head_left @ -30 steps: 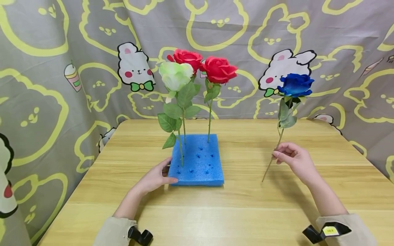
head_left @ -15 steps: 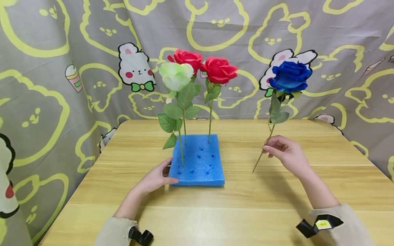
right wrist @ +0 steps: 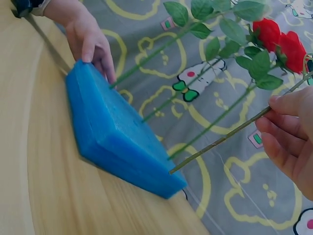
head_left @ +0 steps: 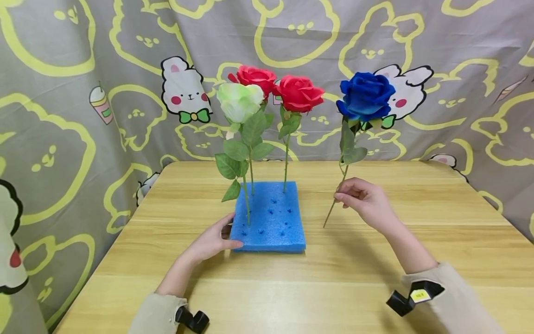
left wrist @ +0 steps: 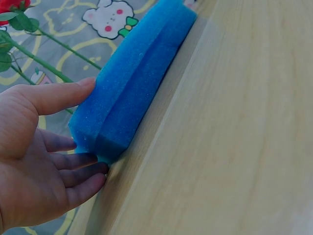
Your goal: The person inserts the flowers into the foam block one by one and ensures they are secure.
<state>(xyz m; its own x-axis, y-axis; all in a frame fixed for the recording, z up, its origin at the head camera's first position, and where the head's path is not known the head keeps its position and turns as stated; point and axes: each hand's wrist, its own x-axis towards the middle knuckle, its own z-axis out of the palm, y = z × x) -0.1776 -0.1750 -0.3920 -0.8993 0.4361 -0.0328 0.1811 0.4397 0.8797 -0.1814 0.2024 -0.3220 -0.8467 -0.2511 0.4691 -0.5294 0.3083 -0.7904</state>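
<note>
A blue foam block (head_left: pixel 271 239) with several holes in its top lies flat on the table. My left hand (head_left: pixel 211 240) holds it by the near left corner, thumb on the upper edge and fingers along the side (left wrist: pixel 80 171). Three artificial roses stand in the foam: a pale green-white one (head_left: pixel 239 104) and two red ones, one right (head_left: pixel 301 94) and one behind (head_left: pixel 255 78). My right hand (head_left: pixel 367 204) pinches the thin stem of a blue rose (head_left: pixel 366 96) between thumb and fingers. That stem (right wrist: pixel 215 142) hangs tilted in the air, its lower end right of the block.
The wooden table (head_left: pixel 267 297) runs around the foam on all sides. Behind it hangs a grey curtain (head_left: pixel 308 46) with yellow cartoon outlines. Black wrist devices (head_left: pixel 192 320) sit at both sleeves.
My right hand has moved left and somewhat up in the view, bringing the blue rose nearer the foam block. My left hand and the standing roses have stayed in place.
</note>
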